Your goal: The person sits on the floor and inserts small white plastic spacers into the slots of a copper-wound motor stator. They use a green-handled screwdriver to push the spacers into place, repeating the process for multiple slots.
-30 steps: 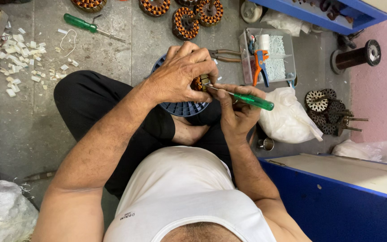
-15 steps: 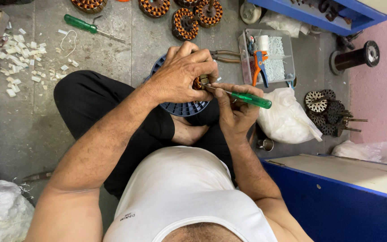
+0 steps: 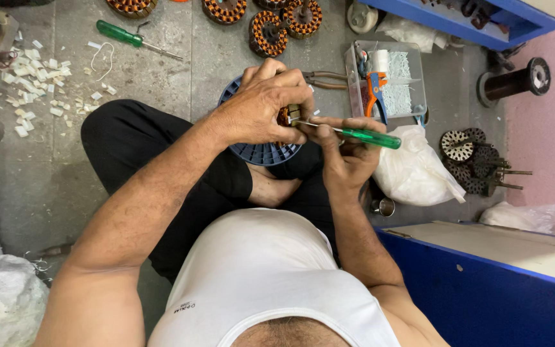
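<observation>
I sit cross-legged on a grey floor. My left hand [image 3: 261, 106] is closed over a copper-wound motor stator [image 3: 284, 115], which is mostly hidden under my fingers and rests on a blue round plastic spool [image 3: 261, 153] in my lap. My right hand [image 3: 345, 154] grips a green-handled screwdriver [image 3: 371, 137]; its metal tip points left into the stator just under my left thumb.
Several wound stators [image 3: 268, 32] lie on the floor ahead, with a second green screwdriver [image 3: 120, 33] and white paper scraps [image 3: 33, 83] at the left. A clear tray [image 3: 387, 80] holds orange pliers. A white bag [image 3: 416, 170], bare stators [image 3: 467, 157], a wire spool [image 3: 515, 80] and blue bench [image 3: 483, 276] stand at the right.
Both hands stay at the stator; the screwdriver has shifted only slightly. Nothing else has moved.
</observation>
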